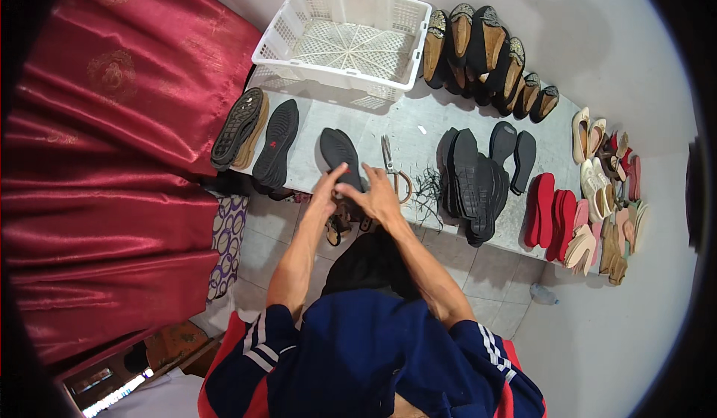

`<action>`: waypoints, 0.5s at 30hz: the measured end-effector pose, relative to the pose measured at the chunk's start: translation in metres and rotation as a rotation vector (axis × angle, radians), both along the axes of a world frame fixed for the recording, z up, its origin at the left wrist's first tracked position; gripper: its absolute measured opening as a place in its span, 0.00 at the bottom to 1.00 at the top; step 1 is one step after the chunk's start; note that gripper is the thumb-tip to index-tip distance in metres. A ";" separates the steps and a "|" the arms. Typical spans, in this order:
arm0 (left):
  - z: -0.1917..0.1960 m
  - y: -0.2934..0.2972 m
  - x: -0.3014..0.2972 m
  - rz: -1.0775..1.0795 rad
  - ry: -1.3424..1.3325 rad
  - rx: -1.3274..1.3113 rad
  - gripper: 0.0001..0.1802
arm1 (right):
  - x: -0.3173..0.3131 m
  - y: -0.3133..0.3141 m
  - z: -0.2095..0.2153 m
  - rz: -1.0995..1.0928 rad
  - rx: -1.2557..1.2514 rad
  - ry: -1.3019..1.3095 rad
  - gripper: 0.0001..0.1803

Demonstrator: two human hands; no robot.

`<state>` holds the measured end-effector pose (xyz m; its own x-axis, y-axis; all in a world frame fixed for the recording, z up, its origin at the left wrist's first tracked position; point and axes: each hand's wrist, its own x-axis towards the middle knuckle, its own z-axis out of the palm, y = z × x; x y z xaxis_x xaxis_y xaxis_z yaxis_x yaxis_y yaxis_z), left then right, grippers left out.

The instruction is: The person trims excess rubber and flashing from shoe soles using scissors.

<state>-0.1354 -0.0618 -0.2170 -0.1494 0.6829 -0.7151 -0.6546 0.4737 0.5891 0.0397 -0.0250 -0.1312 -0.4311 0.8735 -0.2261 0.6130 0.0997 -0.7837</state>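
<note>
A small stack of black shoe soles point(337, 147) lies near the table's front edge, a red mark partly covered by my fingers. My left hand point(326, 192) reaches the near left side of the soles, fingers stretched out and the tips touching them. On the other side is my right hand point(379, 198), its fingers apart and the thumb reaching across the soles' near end. Scissors point(388, 156) with brown handles lie just right of that hand, beside a heap of thin black trimmings point(428, 189). The near end of the soles is partly hidden by my hands.
A white plastic basket point(351, 74) stands at the back of the grey table point(396, 123). More black soles point(275, 145) lie left, and a larger pile point(474, 183) right. Black shoes point(485, 41), red soles point(541, 209) and pale shoes point(594, 186) fill the right side. A red curtain point(134, 156) hangs left.
</note>
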 end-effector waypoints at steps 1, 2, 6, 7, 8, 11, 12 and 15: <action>-0.005 -0.007 0.004 -0.067 0.048 -0.018 0.29 | -0.007 -0.006 -0.002 0.056 0.066 -0.074 0.62; 0.011 -0.011 0.020 -0.053 0.016 -0.077 0.36 | -0.004 -0.006 -0.012 0.048 0.024 -0.142 0.62; 0.016 -0.030 0.033 0.079 -0.081 -0.070 0.42 | 0.024 0.016 -0.036 0.042 -0.213 0.080 0.61; 0.012 -0.035 0.035 0.090 -0.085 -0.073 0.42 | 0.027 0.020 -0.040 0.024 -0.320 0.124 0.60; 0.012 -0.037 0.040 0.051 -0.037 0.071 0.39 | 0.027 0.020 -0.038 0.037 -0.322 0.116 0.60; 0.010 -0.041 0.044 0.032 -0.125 0.193 0.30 | 0.033 0.022 -0.038 -0.105 -0.691 0.379 0.58; 0.008 -0.041 0.047 0.043 -0.163 0.186 0.32 | 0.038 0.023 -0.043 -0.145 -0.717 0.371 0.59; -0.002 -0.050 0.038 0.061 -0.228 0.192 0.35 | 0.035 0.010 -0.031 -0.190 -0.778 0.351 0.61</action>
<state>-0.0978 -0.1121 -0.2195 -0.0446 0.8035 -0.5937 -0.8043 0.3236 0.4984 0.0751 -0.0150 -0.1617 -0.4507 0.5903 -0.6696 0.2754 -0.6216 -0.7333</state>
